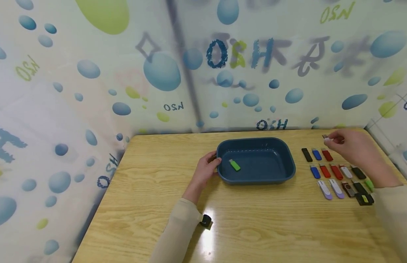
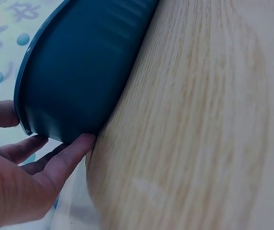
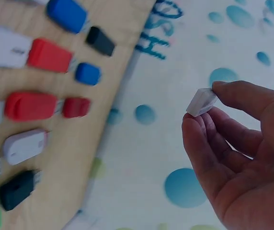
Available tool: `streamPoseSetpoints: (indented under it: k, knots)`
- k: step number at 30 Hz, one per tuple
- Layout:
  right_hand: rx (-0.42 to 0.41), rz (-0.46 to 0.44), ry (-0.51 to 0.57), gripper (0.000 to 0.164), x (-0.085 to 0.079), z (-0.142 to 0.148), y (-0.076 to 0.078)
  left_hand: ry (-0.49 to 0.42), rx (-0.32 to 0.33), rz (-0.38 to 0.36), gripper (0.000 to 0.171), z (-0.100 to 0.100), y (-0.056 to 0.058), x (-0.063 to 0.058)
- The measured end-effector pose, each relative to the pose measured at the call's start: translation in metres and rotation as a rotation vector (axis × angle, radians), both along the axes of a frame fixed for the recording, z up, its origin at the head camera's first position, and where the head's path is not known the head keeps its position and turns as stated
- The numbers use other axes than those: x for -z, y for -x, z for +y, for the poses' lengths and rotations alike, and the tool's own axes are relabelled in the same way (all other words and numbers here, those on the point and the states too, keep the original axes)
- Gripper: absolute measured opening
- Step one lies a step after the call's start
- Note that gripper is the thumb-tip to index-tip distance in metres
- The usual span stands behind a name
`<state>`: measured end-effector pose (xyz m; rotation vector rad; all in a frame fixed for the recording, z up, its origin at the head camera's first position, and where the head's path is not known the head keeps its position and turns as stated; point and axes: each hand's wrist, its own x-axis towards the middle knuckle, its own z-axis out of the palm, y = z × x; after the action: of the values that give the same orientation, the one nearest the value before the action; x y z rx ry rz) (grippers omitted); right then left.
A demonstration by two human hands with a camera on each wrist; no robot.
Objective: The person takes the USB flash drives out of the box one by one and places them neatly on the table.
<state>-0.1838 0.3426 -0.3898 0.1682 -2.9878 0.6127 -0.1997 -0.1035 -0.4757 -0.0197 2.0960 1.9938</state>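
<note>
In the head view, my left hand [image 1: 206,168] holds the left end of a dark blue plastic tray [image 1: 256,179]; in the left wrist view its fingers [image 2: 67,160] press on the tray's outer wall, from rim to base. Inside the tray lies a green USB stick [image 1: 234,165]. My right hand [image 1: 353,146] is raised over the table's far right. Between thumb and fingertips it pinches a small white USB stick [image 3: 201,101], its metal plug [image 1: 324,136] pointing out in the head view. Below that hand, more USB sticks lie in rows, among them a red one [image 1: 327,155].
Blue [image 1: 316,155], black [image 1: 306,155], white-and-purple [image 1: 325,190] and brown [image 1: 348,189] sticks lie right of the tray on the wooden table [image 1: 157,201]. A patterned wall covering [image 1: 196,98] rises behind. A small black object [image 1: 206,221] sits by the left sleeve.
</note>
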Motion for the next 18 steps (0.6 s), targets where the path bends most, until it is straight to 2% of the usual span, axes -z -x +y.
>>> streamPoseSetpoints:
  k: [8,18]
  knots:
    - [0.041,-0.136,-0.021,0.045,0.028,0.035,0.011,-0.002,0.005,-0.014,0.047,0.000,0.000,0.000]
    - [0.061,-0.212,-0.015,0.046,0.047,0.054,0.024,0.004,0.030,-0.013,0.048,-0.001,0.001,-0.001]
